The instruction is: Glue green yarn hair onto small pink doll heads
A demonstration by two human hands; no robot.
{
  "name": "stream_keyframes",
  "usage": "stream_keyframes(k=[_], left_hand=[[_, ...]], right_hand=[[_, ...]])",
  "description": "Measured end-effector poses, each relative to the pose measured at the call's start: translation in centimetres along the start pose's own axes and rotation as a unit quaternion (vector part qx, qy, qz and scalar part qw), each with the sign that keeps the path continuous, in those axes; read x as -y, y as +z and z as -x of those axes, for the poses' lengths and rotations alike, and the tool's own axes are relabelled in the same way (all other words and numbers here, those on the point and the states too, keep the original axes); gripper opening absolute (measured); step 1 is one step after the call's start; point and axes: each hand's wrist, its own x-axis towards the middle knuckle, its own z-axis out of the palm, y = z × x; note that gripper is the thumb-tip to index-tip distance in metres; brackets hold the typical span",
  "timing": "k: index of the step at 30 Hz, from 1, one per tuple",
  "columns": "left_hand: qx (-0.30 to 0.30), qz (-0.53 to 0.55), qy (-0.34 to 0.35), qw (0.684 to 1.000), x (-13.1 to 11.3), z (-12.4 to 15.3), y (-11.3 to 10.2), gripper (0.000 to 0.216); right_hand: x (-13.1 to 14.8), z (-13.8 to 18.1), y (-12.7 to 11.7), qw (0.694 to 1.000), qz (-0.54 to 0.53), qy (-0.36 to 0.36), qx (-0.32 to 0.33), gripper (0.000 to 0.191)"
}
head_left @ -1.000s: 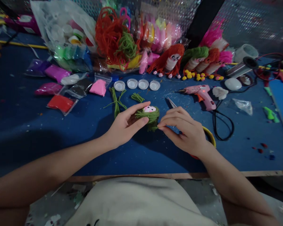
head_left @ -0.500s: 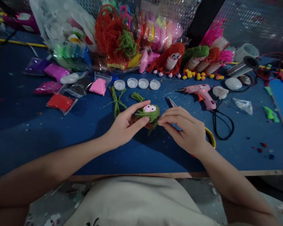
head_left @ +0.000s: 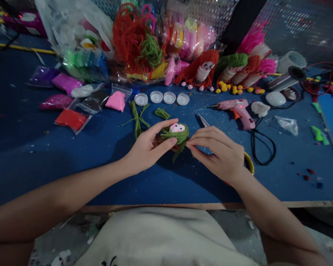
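Observation:
My left hand (head_left: 147, 148) grips a small doll (head_left: 176, 133) with a white face and green yarn hair, thumb below and fingers over its top. My right hand (head_left: 216, 152) meets it from the right, its fingertips pinched on the green yarn at the doll's side. A few loose strands hang down beneath the doll. Both hands hover just above the blue table (head_left: 44, 162). Small scissors (head_left: 202, 120) lie just behind my right hand.
A pink glue gun (head_left: 237, 111) with a black cord lies to the right. Green yarn bundles (head_left: 137, 116), white caps (head_left: 162, 98), clay bags (head_left: 72, 119), finished yarn-haired dolls (head_left: 205, 70) and a tangle of yarn (head_left: 138, 44) crowd the back. A yellow-rimmed item (head_left: 248, 162) sits behind my right wrist.
The doll has been lifted and tilted slightly, and my right fingers have drawn the green yarn closer against its side, leaving a few strands hanging below.

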Motion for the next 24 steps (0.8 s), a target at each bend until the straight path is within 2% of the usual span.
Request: stream_keyframes(k=[11,19,24], left_hand=[[0.012,0.006,-0.009,1.0,0.0,-0.07,-0.04,0.052],[0.006,0.023,-0.028,0.999,-0.51,-0.29,0.19,0.047],[-0.018,0.071,-0.044,0.996,-0.3,-0.51,0.3,0.043]], right_hand=[[-0.13,0.07,0.04,1.0,0.006,-0.007,-0.004,0.017],[-0.1,0.28,-0.04,1.0,0.001,0.024,-0.018,0.016],[0.49,0.06,-0.25,0.996,-0.002,0.056,-0.065,0.02]])
